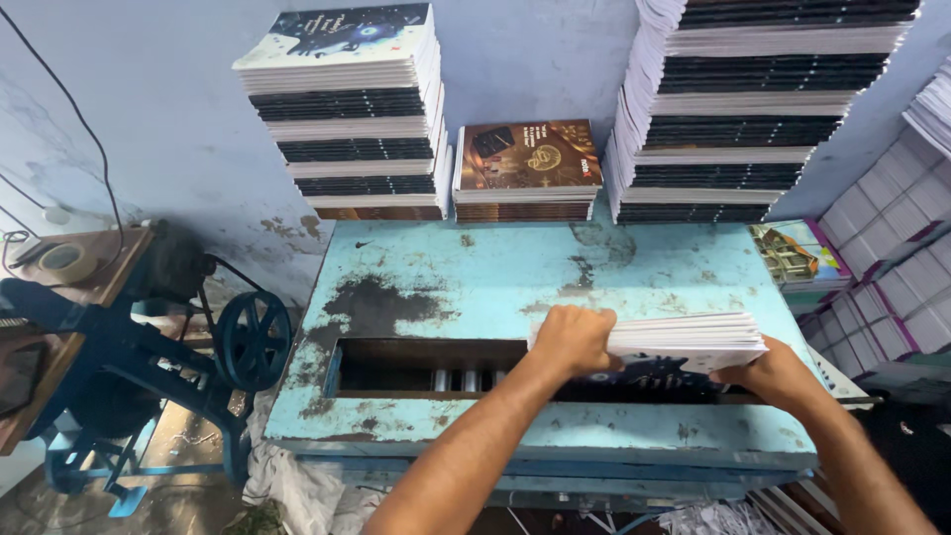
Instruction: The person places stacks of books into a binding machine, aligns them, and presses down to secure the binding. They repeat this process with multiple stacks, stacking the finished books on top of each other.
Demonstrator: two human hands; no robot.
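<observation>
Table comes first: a worn blue metal top with a long rectangular slot cut across its near half, rollers showing inside. Against the wall stand three stacks: the tall left stack, the tall right stack, and a low brown pile between them. More books lie off to your right, and a blue wheel sits at the left of the table.

You hold a bundle of thin booklets over the right end of the slot. Its long axis runs left to right, parallel to the slot. Your left hand is closed over its left end, fingers curled on top. Your right hand grips the right end from the near side, thumb underneath. Both hands touch it, one at each end, so neither is nearer.
</observation>
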